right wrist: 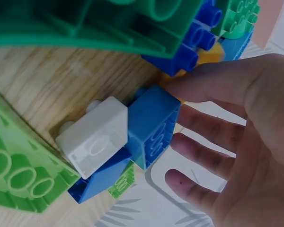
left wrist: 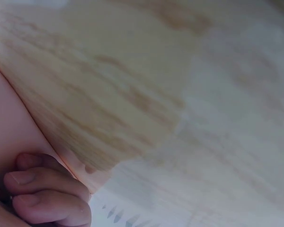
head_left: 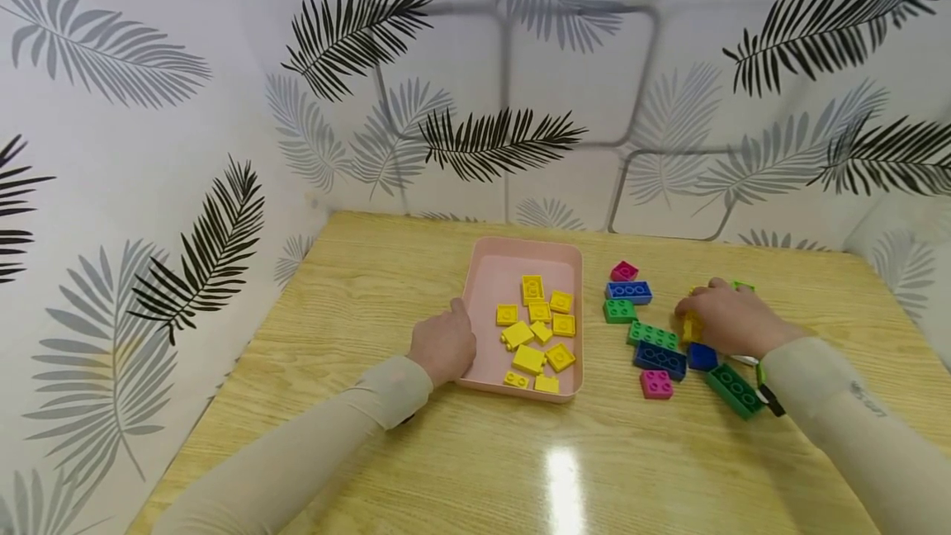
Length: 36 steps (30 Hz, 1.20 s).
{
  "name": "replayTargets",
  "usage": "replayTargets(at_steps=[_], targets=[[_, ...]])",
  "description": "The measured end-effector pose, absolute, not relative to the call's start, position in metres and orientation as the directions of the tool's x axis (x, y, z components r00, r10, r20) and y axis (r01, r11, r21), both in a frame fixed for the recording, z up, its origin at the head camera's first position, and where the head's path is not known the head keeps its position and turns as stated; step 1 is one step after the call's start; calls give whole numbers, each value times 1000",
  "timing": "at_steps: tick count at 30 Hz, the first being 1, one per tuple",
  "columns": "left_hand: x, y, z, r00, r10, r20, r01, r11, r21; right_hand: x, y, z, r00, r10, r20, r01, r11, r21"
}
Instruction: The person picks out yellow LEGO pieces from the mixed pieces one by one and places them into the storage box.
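My left hand holds the near left edge of a pink tray; in the left wrist view its curled fingers lie against the tray's rim. Yellow toy building bricks lie scattered inside the tray. Over on the right, my right hand reaches down into a group of coloured bricks and pinches a yellow brick, largely covered by the hand. In the right wrist view the thumb lies along that yellow brick. Beside the fingers are a blue brick and a white brick.
Between tray and right hand lie a blue brick, green bricks, a dark blue brick and pink bricks. A long dark green brick sits near the right wrist. Behind the wooden table is a leaf-patterned wall.
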<state>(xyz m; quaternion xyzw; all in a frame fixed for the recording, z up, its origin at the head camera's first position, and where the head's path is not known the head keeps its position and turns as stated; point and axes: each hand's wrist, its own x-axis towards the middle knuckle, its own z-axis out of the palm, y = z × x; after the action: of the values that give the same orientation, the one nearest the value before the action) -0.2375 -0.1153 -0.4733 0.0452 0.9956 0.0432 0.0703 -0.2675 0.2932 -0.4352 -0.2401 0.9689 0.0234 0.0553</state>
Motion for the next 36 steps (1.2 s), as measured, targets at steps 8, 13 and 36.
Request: replayTargets(at_steps=[8, 13, 36], targets=[[-237, -116, -475, -987, 96, -132, 84, 992, 97, -268, 291, -436, -877, -469, -99, -473, 881, 14], [-237, -115, -475, -986, 94, -137, 80, 992, 101, -268, 290, -434, -878, -473, -82, -475, 880, 18], [-239, -114, -476, -986, 86, -141, 74, 993, 90, -240, 198, -398, -798, -598, 75, -601, 798, -29]])
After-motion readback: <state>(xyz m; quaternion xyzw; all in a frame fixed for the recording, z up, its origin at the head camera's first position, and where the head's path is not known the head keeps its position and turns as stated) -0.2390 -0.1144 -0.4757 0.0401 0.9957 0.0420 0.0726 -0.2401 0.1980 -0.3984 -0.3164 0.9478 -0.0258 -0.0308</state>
